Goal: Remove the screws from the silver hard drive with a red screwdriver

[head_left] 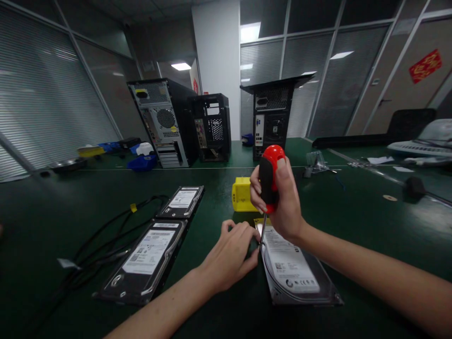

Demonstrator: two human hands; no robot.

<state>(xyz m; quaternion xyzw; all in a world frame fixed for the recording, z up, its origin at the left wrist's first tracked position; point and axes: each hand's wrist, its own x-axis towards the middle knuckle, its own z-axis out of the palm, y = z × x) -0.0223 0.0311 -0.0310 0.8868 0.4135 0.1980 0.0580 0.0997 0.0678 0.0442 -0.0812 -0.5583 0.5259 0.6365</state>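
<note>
A hard drive [293, 268] with a white label lies on the green table, in front of me and right of centre. My right hand [282, 197] is wrapped round the red and black handle of a screwdriver [271, 174], held upright. Its shaft runs down to the drive's left edge, near the far corner. At that spot the thumb and index finger of my left hand [235, 252] come together around the tip in a pinch; anything small between them is too hidden to name. Just beyond stands a yellow bin [242, 194], partly behind my right hand.
Two more hard drives, a near one [148, 259] and a far one [181, 201], lie to the left beside black cables [106, 240]. Computer cases [165, 122] stand at the back, with a blue bin [142, 162] near them. A clear plastic bag [317, 161] lies at back right.
</note>
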